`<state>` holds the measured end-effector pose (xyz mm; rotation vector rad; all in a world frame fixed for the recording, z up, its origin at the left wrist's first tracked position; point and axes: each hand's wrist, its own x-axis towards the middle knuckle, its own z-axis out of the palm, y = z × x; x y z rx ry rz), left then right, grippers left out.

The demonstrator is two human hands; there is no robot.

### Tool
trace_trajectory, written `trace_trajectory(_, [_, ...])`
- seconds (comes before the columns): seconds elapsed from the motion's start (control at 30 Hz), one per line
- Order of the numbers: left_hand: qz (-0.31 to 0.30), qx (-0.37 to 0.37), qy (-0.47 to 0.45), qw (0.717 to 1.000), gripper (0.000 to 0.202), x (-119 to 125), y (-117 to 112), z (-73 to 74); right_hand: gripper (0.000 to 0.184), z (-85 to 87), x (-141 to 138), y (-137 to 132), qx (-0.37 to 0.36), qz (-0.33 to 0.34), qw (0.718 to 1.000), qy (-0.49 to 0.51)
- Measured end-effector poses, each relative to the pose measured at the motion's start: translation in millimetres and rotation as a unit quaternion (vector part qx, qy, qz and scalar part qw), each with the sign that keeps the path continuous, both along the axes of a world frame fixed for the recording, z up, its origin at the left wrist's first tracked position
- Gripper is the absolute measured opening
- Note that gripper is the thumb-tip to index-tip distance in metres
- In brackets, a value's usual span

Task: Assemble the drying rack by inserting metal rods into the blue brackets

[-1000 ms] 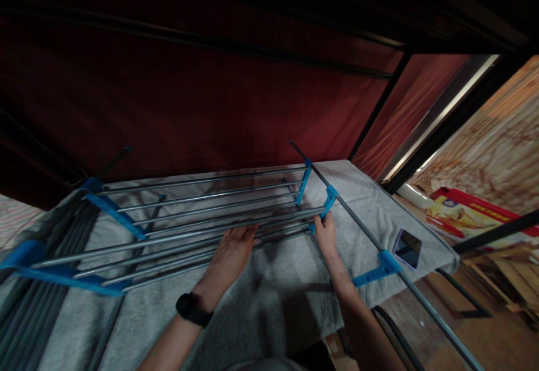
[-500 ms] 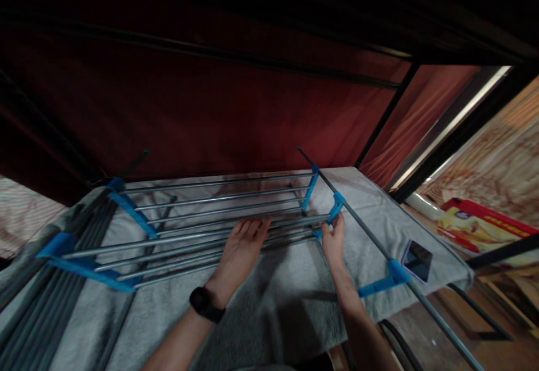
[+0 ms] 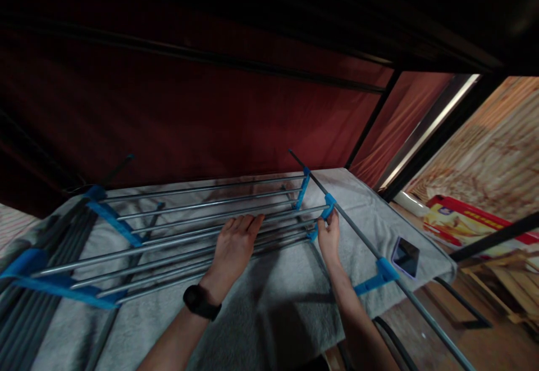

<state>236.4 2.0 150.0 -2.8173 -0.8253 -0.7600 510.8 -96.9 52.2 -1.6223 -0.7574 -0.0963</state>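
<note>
A rack of grey metal rods with blue plastic brackets lies over a grey cloth. My left hand, with a black watch on its wrist, is curled over a metal rod of the nearer tier. At that tier's right end, my right hand pinches a blue bracket mounted on a long grey pole. The rod's right end meets this bracket. Some of my right fingertips are hidden behind it. On the left, another blue bracket holds the rods' other ends.
A loose-hanging blue bracket juts from the pole's nearer part. A phone lies on the cloth at right, beyond the pole. Several grey tubes lie at far left. A red and yellow box stands right of the bed-like surface's dark frame.
The scene has shifted left in view. Near my right hand, the front rod's end sits higher against the blue bracket. Both hands stay at the same parts of the rack.
</note>
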Motion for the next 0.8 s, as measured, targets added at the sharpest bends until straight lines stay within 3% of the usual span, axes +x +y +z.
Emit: trace_trajectory(0.8, [0.006,-0.007,-0.007,1.0,0.051,1.1,1.3,1.2,0.062,13.8,-9.9,3.3,0.006,0.005,1.0,0.015])
